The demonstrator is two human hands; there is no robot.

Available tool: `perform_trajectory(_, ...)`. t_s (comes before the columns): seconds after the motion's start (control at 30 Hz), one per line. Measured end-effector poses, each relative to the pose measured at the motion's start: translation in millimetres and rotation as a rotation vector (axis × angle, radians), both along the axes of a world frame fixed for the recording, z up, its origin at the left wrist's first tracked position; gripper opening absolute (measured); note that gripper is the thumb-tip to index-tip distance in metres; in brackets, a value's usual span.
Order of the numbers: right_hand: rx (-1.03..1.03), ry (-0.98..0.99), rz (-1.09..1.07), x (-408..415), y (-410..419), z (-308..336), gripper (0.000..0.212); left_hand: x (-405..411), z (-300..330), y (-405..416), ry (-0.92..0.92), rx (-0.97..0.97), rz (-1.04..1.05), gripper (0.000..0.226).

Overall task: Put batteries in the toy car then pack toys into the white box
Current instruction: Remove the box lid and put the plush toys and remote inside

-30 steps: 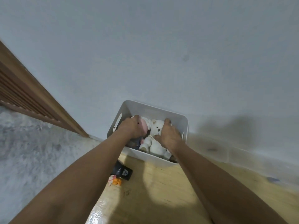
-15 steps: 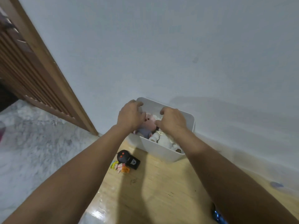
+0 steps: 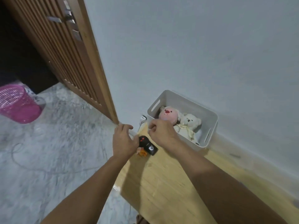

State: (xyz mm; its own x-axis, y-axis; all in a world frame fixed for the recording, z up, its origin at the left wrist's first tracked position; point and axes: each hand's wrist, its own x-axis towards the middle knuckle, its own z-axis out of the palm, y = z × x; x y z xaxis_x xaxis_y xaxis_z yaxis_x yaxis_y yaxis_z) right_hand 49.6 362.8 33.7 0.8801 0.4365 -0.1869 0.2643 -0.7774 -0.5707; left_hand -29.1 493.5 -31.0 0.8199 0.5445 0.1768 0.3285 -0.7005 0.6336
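- The white box (image 3: 208, 122) stands on the wooden table (image 3: 169, 183), with its far side against the wall (image 3: 194, 46).
- Inside it lie a pink plush (image 3: 167, 114) and a white teddy bear (image 3: 190, 125), touching each other; what is under them cannot be seen.
- The right hand (image 3: 161, 131) is in front of the near-left corner of the box and hides that part of the rim. Its fingers are curled in loosely and I cannot tell if they hold something.
- The left hand (image 3: 123, 139) is over the left edge of the table, fingers half curled with nothing visible in them; it covers one end of a black remote control (image 3: 148, 145).
- The remote control lies on the table just beside the box, and a small orange toy (image 3: 142, 153) touches it; the shape of this toy is hard to make out.
- A white plug (image 3: 143, 118) sits at the wall left of the box.
- To the left are a slatted wooden door (image 3: 64, 54), a marble floor (image 3: 48, 151) and a pink basket (image 3: 17, 105), cut off by the frame edge.
- Half a second ago both hands were on the toys in the box; now they are out of it and nearer to the person.
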Motion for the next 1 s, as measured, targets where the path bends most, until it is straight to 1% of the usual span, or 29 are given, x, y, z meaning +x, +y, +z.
perform_trajectory(0.07,-0.068,0.025,0.028,-3.2,-0.8,-18.3,0.024,-14.3,-15.8,-6.8,0.167,-0.057,-0.008,0.047)
perform_trajectory(0.13,-0.138,0.048,0.059,-4.2,-2.4,-33.7,0.025,-23.0,-29.2,-13.3,0.312,-0.062,0.002,0.056)
perform_trajectory(0.23,-0.206,0.078,0.099,-3.3,-3.8,-51.5,0.026,-29.8,-42.9,-21.9,0.417,-0.002,0.003,0.058)
perform_trajectory(0.3,-0.228,0.069,0.112,-0.9,-2.8,-60.8,0.029,-30.4,-48.9,-25.9,0.434,0.025,0.010,0.064)
perform_trajectory(0.4,-0.248,0.060,0.160,4.1,1.7,-73.7,0.036,-26.2,-53.4,-29.8,0.476,0.057,0.005,0.080)
perform_trajectory(0.47,-0.253,0.053,0.184,6.4,5.8,-80.0,0.039,-22.0,-53.8,-32.1,0.495,0.079,0.005,0.080)
perform_trajectory(0.57,-0.249,0.031,0.204,6.8,11.3,-86.6,0.036,-18.2,-54.8,-33.6,0.493,0.115,0.013,0.078)
perform_trajectory(0.7,-0.251,-0.006,0.203,6.1,8.9,-91.0,0.035,-19.6,-59.0,-35.8,0.405,0.088,0.017,0.071)
perform_trajectory(0.77,-0.265,-0.017,0.208,7.4,8.3,-92.1,0.037,-24.6,-60.2,-35.4,0.387,0.078,0.005,0.075)
perform_trajectory(0.83,-0.267,-0.008,0.204,9.2,7.1,-91.7,0.040,-24.2,-60.3,-35.0,0.409,0.073,-0.018,0.081)
perform_trajectory(0.9,-0.272,-0.052,0.268,14.9,16.3,-87.5,0.040,-23.1,-56.7,-30.0,0.408,0.080,0.019,0.086)
perform_trajectory(1.0,-0.289,-0.076,0.281,13.2,16.1,-88.7,0.047,-21.2,-58.6,-30.5,0.427,0.057,-0.018,0.089)
